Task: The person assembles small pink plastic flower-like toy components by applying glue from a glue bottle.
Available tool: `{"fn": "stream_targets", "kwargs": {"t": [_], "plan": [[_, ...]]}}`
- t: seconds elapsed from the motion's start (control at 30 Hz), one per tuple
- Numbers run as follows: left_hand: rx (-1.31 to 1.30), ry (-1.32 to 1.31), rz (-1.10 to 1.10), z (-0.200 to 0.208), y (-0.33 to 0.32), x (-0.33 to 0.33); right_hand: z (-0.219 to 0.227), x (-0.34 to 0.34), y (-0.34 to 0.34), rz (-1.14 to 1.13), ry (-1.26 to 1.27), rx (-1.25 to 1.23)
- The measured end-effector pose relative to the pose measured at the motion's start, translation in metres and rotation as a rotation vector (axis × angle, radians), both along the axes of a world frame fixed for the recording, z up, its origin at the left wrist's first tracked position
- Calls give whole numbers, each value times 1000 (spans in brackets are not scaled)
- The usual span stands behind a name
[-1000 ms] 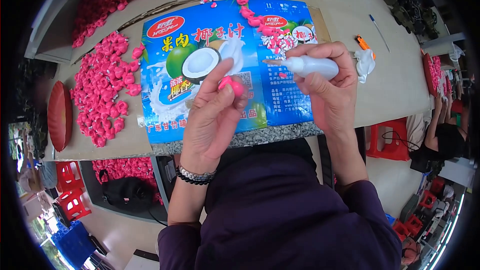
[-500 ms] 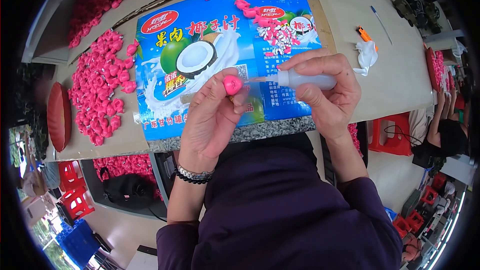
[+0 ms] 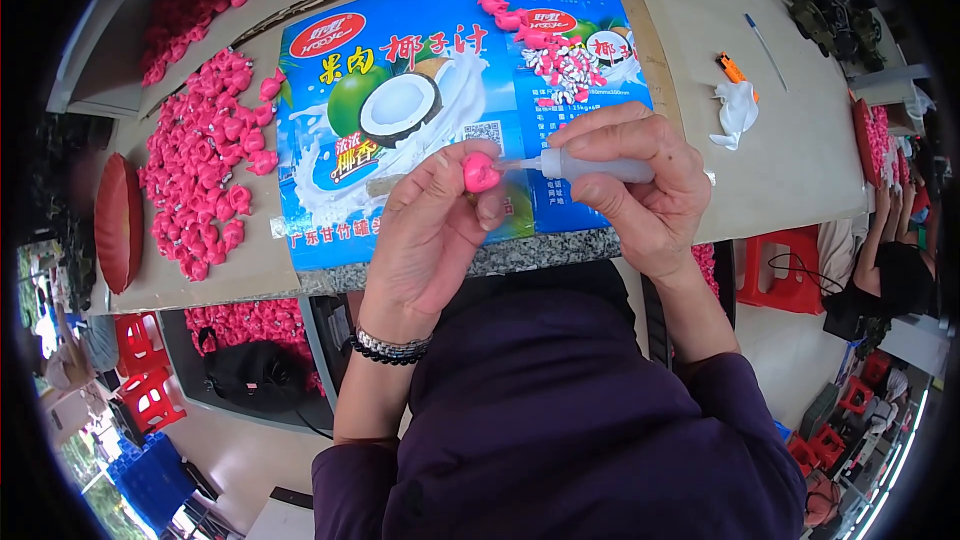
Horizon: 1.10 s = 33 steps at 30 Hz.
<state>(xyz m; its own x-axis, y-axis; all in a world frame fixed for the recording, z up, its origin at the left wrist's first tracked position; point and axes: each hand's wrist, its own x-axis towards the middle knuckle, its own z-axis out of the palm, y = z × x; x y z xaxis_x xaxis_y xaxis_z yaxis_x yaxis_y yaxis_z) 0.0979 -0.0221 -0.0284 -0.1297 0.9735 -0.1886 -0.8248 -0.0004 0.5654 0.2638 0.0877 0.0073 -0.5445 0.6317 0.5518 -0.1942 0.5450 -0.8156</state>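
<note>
My left hand (image 3: 425, 215) pinches a small rounded pink plastic-looking piece (image 3: 481, 176) between thumb and fingers. My right hand (image 3: 660, 185) is closed around a translucent white squeeze bottle (image 3: 605, 168), held on its side. Its thin nozzle points left and its tip is at the pink piece; whether they touch I cannot tell. Beneath both hands lies a blue printed cardboard sheet (image 3: 315, 170). On it rest a heap of small pink-and-white bits (image 3: 572, 75) and a short row of pink pieces (image 3: 513, 19).
A big pile of pink pieces (image 3: 205, 155) covers the table's left, beside a red tray (image 3: 117, 230). An orange-handled tool (image 3: 732, 68), crumpled white tissue (image 3: 737, 115) and pen (image 3: 764, 48) lie at right. Another person (image 3: 900, 275) sits far right, near a red stool (image 3: 778, 265).
The bottle in my right hand has moved slightly left, bringing its nozzle closer to the pink piece. The pink piece has turned a little in my left fingers. The whole view has shifted slightly.
</note>
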Motion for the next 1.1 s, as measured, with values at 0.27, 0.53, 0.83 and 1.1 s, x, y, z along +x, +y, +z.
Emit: {"fn": "stream_targets", "kwargs": {"t": [0.27, 0.53, 0.83, 1.1], "plan": [[27, -24, 4, 2, 0, 0, 5, 2, 1, 3, -28, 63], [48, -74, 51, 3, 0, -1, 8, 3, 1, -1, 53, 68], [99, -76, 55, 0, -1, -1, 3, 4, -2, -13, 49, 70], [121, -80, 63, 2, 0, 0, 1, 3, -3, -23, 48, 64]]}}
